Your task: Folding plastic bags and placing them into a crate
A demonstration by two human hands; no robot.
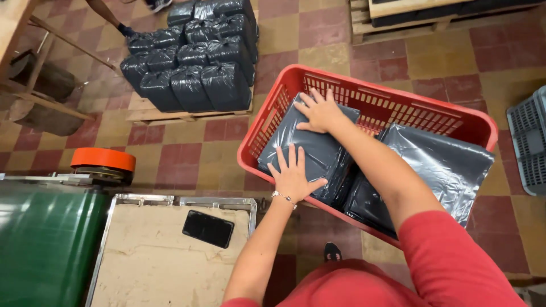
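Both hands flat on one dark grey plastic packet (310, 150) in the red crate (364, 94). Left hand (292, 175) sits on the near end, fingers spread, palm down, not clamped on anything; a thin bracelet on that wrist. Right hand (319, 111) is on the far end, fingers also spread and pressed flat, nothing gripped.

Packet: rectangular, block-like, wrapped in glossy grey-black film with wrinkles and light glare across the top. It lies tilted, far end up against the crate's left wall, near end lower. It looks like the top of a small stack (edges of more film show under its right side).

Second grey packet (441, 162) lies just beside it on the right side of the crate, larger visible face, same shiny film, touching the first along the middle.

Crate is slotted plastic and stands on the red and tan tiled floor (187, 153).

Other stuff: a wooden pallet (170, 115) further off carries rows of black tied bags (193, 71), well apart from the crate. Near the person, a metal-edged bench (153, 256) with a black phone (208, 228) lying on it. Left of that a green belt surface (45, 239) and an orange disc (103, 159) above it. Grey crate (529, 142) at the right edge. Another person's leg (108, 14) shows at the top.
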